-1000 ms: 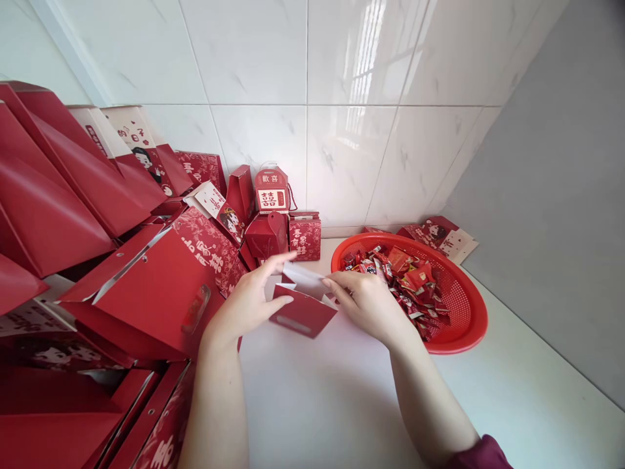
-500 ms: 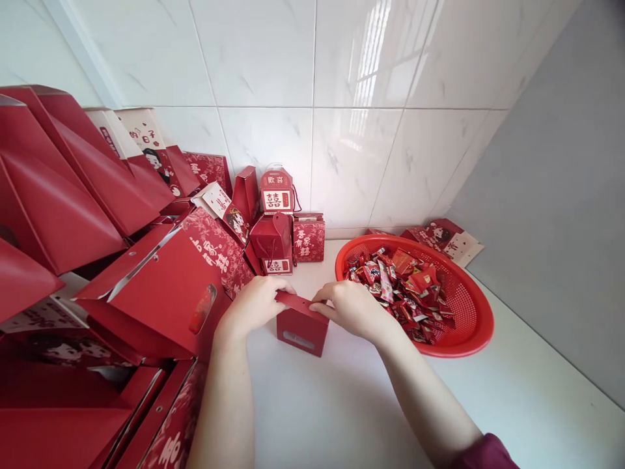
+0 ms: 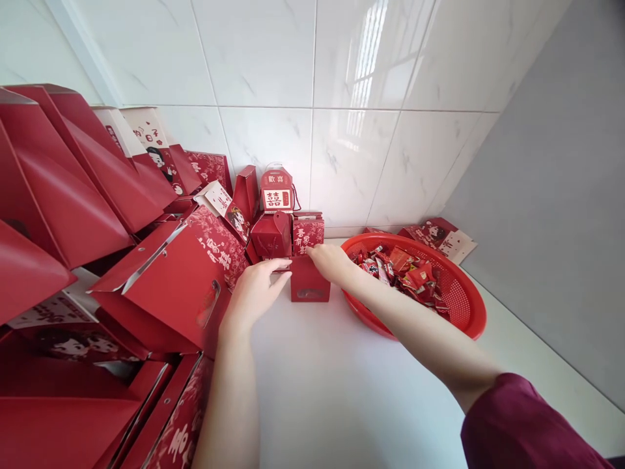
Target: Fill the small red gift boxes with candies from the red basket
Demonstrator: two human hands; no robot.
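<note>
A small red gift box (image 3: pixel 310 280) with an oval window in its front stands upright on the white tabletop. My right hand (image 3: pixel 329 262) grips its top edge at the right, fingertips bent over the edge. Beside the box's upper left corner is my left hand (image 3: pixel 254 290), thumb and fingers apart and nothing held between them. Whether its fingertips touch the box I cannot tell. Just behind stand a patterned red box (image 3: pixel 308 232) and a plain red box (image 3: pixel 271 236), with a small handled box (image 3: pixel 277 190) on top of the plain one.
To the right, a red plastic basket (image 3: pixel 471 303) holds many wrapped candies (image 3: pixel 407 270). Large red boxes (image 3: pixel 161 286) crowd the left side in a leaning pile. A flat printed box (image 3: pixel 442 236) lies behind the basket. White wall tiles (image 3: pixel 359 166) rise at the back.
The red gift box has moved away from me, up close to the boxes at the wall, and now faces me squarely. My left hand has loosened from its top edge; the right still holds it.
</note>
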